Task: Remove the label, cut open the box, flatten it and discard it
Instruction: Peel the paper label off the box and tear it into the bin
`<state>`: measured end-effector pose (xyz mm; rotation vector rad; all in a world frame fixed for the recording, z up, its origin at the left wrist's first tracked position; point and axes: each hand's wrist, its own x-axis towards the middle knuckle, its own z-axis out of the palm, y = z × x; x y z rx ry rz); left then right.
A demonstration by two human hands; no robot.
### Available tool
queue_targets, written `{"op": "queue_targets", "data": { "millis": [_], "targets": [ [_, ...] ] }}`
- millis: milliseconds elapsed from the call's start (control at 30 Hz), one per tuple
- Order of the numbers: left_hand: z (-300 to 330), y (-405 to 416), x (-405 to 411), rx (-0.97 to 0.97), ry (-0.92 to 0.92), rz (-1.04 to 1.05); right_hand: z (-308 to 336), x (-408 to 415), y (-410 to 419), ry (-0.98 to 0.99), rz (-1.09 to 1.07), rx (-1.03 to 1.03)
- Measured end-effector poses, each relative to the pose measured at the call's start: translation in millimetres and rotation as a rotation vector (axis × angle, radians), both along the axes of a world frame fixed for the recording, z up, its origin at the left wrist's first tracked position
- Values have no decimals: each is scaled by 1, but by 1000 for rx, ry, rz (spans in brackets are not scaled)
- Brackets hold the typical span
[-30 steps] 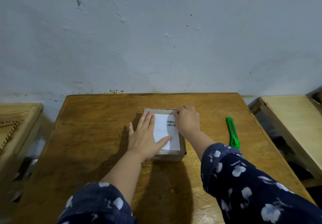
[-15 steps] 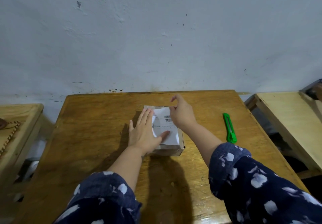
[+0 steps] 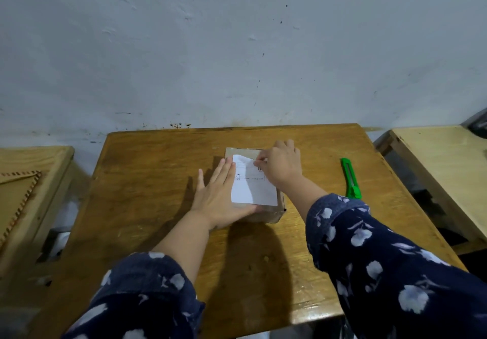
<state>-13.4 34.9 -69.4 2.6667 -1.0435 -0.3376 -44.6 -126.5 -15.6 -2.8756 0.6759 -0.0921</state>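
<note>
A small brown cardboard box (image 3: pixel 266 213) sits in the middle of the wooden table (image 3: pixel 147 180). A white printed label (image 3: pixel 253 189) covers its top; the label's far edge is lifted and creased. My right hand (image 3: pixel 280 166) pinches that lifted far corner of the label. My left hand (image 3: pixel 220 196) lies flat, fingers spread, on the box's left side, with the thumb along the box's near edge. A green utility knife (image 3: pixel 350 178) lies on the table to the right of the box, away from both hands.
A blue-grey wall (image 3: pixel 237 48) rises straight behind the table. A lighter wooden table (image 3: pixel 442 164) stands at the right across a gap. At the left stands another wooden surface (image 3: pixel 31 180) with a notched board on it.
My right hand has gone from resting on the label's right side to pinching its far corner and lifting it. The label's far edge has come up from the box. The left hand stays pressed down.
</note>
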Motion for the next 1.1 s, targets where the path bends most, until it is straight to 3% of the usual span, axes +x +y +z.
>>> {"op": "queue_targets", "data": {
  "millis": [133, 433, 667, 800, 900, 1100],
  "targets": [
    [-1, 0, 0, -18, 15, 5, 3, 0, 2, -9, 51, -67],
    [0, 0, -1, -82, 73, 14, 25, -4, 4, 118, -100, 188],
    [0, 0, 0, -66, 40, 13, 54, -24, -25, -69, -314, 396],
    [12, -8, -3, -314, -123, 56, 51, -39, -33, -111, -378, 526],
    [31, -30, -7, -450, -309, -66, 48, -47, -33, -205, -364, 635],
    [60, -61, -30, -540, -267, -35, 72, -72, -49, -199, -268, 928]
  ]
}}
